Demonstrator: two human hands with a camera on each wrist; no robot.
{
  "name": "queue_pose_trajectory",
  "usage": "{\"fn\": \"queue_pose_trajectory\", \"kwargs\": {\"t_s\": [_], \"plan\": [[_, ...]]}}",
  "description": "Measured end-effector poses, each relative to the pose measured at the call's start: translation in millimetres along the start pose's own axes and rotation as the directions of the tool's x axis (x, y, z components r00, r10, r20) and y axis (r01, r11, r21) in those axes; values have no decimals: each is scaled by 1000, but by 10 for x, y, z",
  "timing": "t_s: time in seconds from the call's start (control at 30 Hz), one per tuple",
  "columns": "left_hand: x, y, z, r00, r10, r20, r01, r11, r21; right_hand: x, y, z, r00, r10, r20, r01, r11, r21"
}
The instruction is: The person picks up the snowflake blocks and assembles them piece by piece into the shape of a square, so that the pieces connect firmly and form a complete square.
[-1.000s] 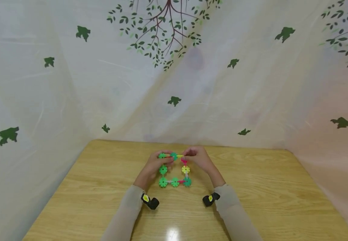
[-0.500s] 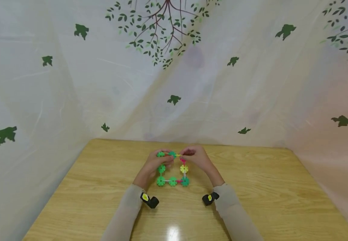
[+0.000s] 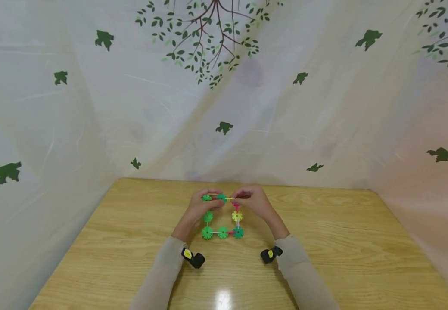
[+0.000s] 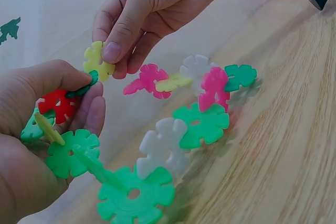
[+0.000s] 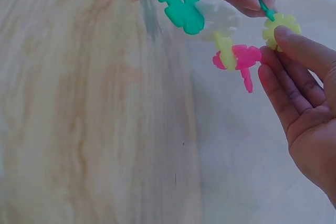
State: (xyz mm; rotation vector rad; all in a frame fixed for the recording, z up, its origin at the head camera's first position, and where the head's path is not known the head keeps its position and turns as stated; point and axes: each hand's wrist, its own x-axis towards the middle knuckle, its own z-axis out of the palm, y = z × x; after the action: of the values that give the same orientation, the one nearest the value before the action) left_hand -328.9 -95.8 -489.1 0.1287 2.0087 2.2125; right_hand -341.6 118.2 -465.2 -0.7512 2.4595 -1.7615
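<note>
A chain of slotted plastic snowflake discs (image 3: 222,233), in green, white, pink, yellow and red, bends into a near-square. My left hand (image 3: 200,208) holds its far left part, thumb and fingers pinching a dark green disc (image 4: 84,84) beside a red disc (image 4: 60,106). Between thumb and fingertips, my right hand (image 3: 256,203) pinches a yellow disc (image 4: 97,60), whose edge meets the dark green one. Just below the right fingers, the chain's other end finishes in pink discs (image 5: 245,56), apart from the yellow disc in both wrist views.
Under the hands lies a wooden table (image 3: 325,241). A pale curtain (image 3: 162,120) printed with leaves and branches encloses its back and sides. Small black cameras (image 3: 271,255) sit on both sleeved wrists.
The hands and chain have shifted very slightly up and left in the head view, partly along with the whole view. Both grips stay as they were.
</note>
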Motion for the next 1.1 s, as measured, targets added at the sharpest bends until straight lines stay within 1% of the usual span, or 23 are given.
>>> {"fn": "queue_pose_trajectory", "kwargs": {"t_s": [0.03,0.1,0.17,0.27,0.37,0.43,0.6,0.73,0.93,1.03,1.1], "plan": [[-1,0,1,1000,0,5,0,1000,-2,-8,-10,-3,1000,-2,-3,2,1000,4],[-4,-2,4,1000,2,8,-2,1000,-6,-46,-123,-6,1000,4,-5,-4,1000,13],[-9,-11,11,1000,4,4,-4,1000,-12,-71,-187,-7,1000,5,-9,-5,1000,22],[-9,-30,28,1000,5,-1,-5,1000,-27,-53,-131,-7,1000,12,-8,-11,1000,23],[0,-44,44,1000,4,-2,-5,999,-52,-9,13,-11,1000,11,-19,-10,1000,20],[7,-41,54,1000,9,-2,-9,998,-68,-3,36,-18,1000,0,-29,0,1000,27],[15,-12,78,1000,-10,-16,8,994,-110,-3,42,-28,999,-29,-38,30,999,31],[10,14,84,999,-24,-25,21,994,-106,4,51,-17,998,-46,-42,49,997,59],[6,45,71,1000,-3,-22,2,997,-74,15,61,4,998,-45,-49,49,995,86],[5,43,46,1000,-5,-18,4,998,-55,14,68,-6,999,-41,-21,42,996,73],[6,38,25,1000,-7,-20,6,999,-41,10,67,-31,1000,-29,-5,29,999,39]]}}
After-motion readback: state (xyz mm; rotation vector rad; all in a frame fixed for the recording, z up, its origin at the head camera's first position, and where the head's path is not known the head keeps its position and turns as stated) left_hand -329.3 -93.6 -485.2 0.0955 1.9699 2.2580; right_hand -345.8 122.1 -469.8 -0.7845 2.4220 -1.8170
